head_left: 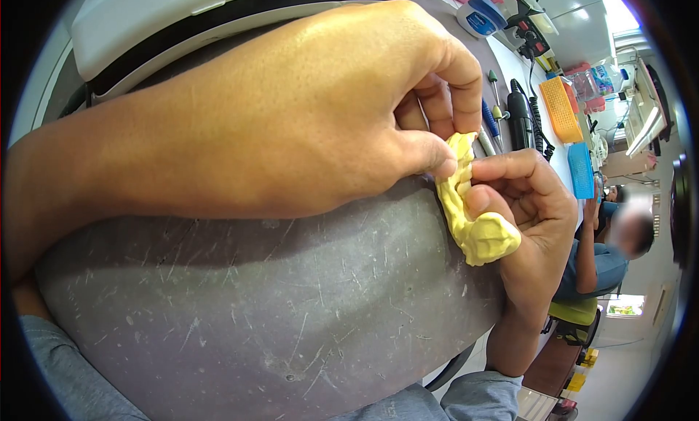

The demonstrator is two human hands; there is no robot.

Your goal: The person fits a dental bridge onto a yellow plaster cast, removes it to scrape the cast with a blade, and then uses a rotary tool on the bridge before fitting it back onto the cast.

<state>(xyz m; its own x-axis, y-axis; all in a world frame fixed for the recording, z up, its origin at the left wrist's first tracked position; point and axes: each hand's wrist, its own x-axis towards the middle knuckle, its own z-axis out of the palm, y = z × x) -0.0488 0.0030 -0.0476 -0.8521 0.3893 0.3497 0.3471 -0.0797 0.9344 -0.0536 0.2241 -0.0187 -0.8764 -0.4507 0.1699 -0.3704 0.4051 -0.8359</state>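
A lumpy yellow moulded piece, putty-like (456,203), with tooth-like ridges along one edge, is held between both hands above the grey, scratched work surface (291,297). My left hand (349,108) reaches in from the left of the view, back towards me, its thumb pressed on the upper end of the piece. The left fingers curl behind that end, partly hidden. From the lower right, my right hand (535,210) pinches the middle of the piece between thumb and forefinger. The thicker rounded end lies by the base of the right thumb.
Behind the hands lie a black handpiece (520,119) with a coiled cord, a blue pen-like tool (490,120) and a white tub (480,17). Orange (559,109) and blue (580,171) baskets stand beyond. A white machine (145,32) borders the upper left. Another person (608,257) sits at right.
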